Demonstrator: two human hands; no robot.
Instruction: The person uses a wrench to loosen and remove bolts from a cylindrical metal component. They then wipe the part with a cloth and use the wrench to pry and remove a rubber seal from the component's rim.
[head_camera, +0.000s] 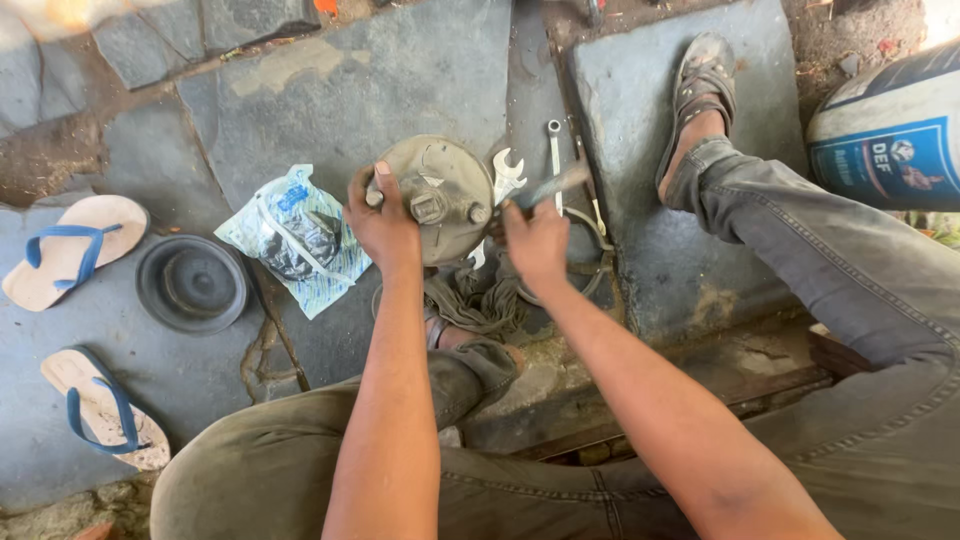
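Note:
My left hand (382, 222) grips the left rim of a round, dirty metal housing (450, 180) that stands on the stone floor in front of me. My right hand (535, 240) holds a metal tool (560, 182) angled up to the right, its lower end near the housing's right edge. A silver open-ended spanner (507, 172) lies just right of the housing, and a slim ring spanner (554, 145) lies beyond it. A grimy rag (480, 300) is bunched under the housing.
A clear plastic bag with a dark part inside (295, 235) lies left of the housing, beside a black round rubber piece (192, 283). Two blue-strapped flip-flops (70, 250) (105, 405) lie far left. A blue and white drum (890, 130) stands top right. My sandalled foot (700, 85) rests on a slab.

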